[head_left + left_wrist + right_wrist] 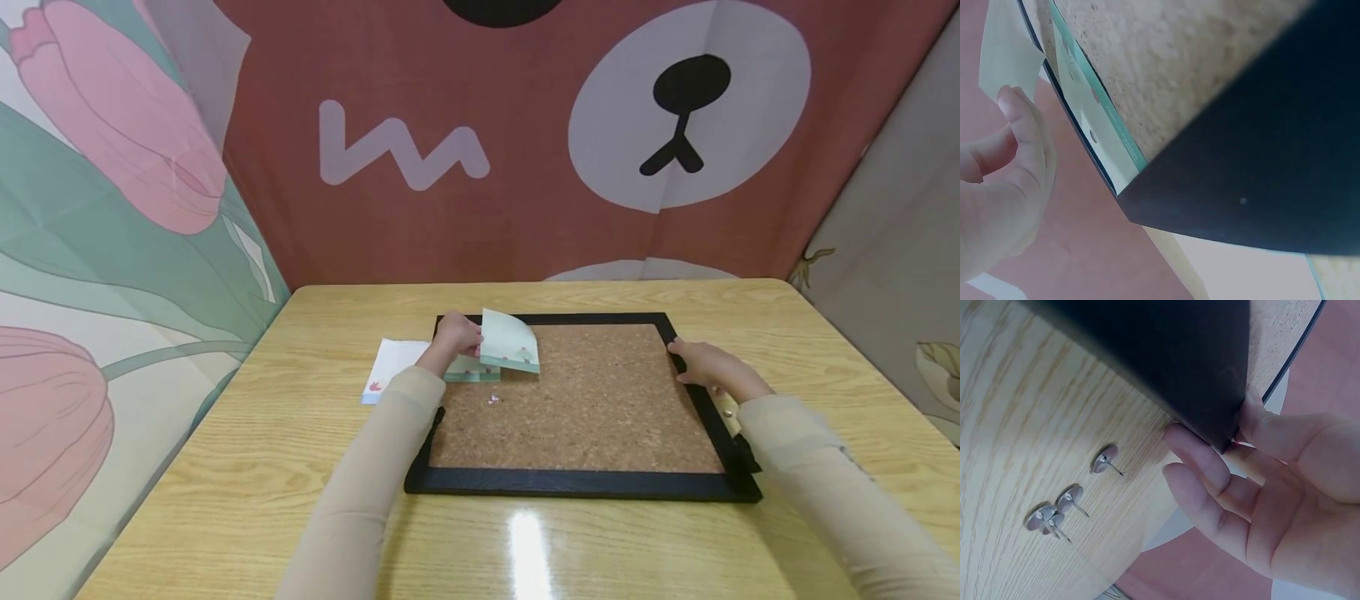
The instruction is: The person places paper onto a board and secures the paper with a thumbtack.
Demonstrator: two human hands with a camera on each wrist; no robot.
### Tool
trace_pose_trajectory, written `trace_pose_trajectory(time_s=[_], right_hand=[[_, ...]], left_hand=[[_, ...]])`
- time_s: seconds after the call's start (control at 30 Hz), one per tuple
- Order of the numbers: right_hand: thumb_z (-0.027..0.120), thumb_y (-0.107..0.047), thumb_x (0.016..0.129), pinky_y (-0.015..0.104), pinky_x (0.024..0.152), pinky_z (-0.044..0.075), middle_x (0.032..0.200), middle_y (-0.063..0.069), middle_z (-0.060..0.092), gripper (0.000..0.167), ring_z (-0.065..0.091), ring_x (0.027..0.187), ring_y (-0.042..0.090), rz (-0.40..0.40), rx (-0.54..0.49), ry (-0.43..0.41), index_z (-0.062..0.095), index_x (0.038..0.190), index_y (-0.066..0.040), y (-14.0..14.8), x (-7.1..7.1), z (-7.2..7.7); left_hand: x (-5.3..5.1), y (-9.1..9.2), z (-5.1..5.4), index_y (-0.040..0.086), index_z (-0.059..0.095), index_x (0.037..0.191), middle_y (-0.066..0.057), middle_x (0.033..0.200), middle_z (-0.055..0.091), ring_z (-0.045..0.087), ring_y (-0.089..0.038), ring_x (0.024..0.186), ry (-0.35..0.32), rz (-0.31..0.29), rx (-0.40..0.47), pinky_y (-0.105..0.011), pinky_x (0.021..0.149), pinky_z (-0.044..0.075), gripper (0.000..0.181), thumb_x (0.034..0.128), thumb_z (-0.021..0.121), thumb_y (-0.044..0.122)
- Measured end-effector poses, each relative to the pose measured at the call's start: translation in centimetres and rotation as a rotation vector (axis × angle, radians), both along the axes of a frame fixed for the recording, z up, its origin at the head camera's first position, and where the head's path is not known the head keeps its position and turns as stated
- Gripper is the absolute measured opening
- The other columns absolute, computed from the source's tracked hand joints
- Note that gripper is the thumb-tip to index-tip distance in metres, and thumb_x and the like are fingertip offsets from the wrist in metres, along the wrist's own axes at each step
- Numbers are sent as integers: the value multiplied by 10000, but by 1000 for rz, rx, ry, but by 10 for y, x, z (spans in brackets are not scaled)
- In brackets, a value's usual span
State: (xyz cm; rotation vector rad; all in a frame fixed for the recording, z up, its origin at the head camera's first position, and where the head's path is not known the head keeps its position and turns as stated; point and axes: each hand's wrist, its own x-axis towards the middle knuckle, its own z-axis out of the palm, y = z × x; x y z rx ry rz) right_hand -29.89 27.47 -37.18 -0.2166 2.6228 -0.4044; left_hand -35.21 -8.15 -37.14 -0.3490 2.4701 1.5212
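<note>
My left hand (454, 335) pinches a pale green sheet of paper (510, 343) with a darker green printed border, held above the far left part of a corkboard (592, 400). A similar green sheet (1094, 112) lies on the cork against the frame, partly behind the left hand in the head view. On the right side, my right hand (711, 367) grips the board's black frame (1191, 369), thumb on top and fingers at its outer edge. In the left wrist view the thumb and fingers (1022, 137) meet at the paper's lower corner.
A white notepad sheet (393, 367) with a small red print lies left of the board. Several metal thumbtacks (1069, 499) stand points-up on the wooden table (525, 550) by the right side. Small whitish bits (493, 400) are on the cork.
</note>
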Motion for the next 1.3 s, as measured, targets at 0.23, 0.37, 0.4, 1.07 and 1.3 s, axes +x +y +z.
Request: trace_pose_trajectory(time_s=[0.23,0.37,0.4,1.07,1.3], right_hand=[[496,-22,903,333,462,469,1300,436,128,622,486,460,192,20,0,29,105,1362,127,-1,3,1],[491,-27,907,333,468,466,1301,437,114,624,483,462,189,13,-2,19,96,1366,121,-1,3,2],[490,-28,908,333,469,466,1299,439,115,623,483,462,186,12,0,18,95,1366,120,-1,3,2],[485,-32,911,378,522,490,1292,440,129,618,542,656,291,-7,-12,-18,88,1356,134,0,1,4],[474,-31,916,327,472,460,1285,449,143,608,432,470,172,12,-13,3,91,1363,124,-2,4,5]], left_hand=[[4,2,4,-68,618,963,-151,894,617,504,-116,416,-15,17,-39,-253,496,499,150,816,591,-54],[4,2,4,-73,615,952,-158,862,608,511,-131,416,-14,16,-46,-270,516,508,140,816,590,-56],[4,1,5,-73,616,952,-160,858,608,512,-132,416,-12,15,-48,-272,519,509,139,816,590,-55],[7,-1,8,-75,612,960,-140,807,596,504,-111,421,8,3,-25,-218,459,480,137,828,583,-53],[8,0,7,-72,608,955,-156,860,598,513,-126,429,-12,7,-6,-232,467,485,135,822,585,-60]])
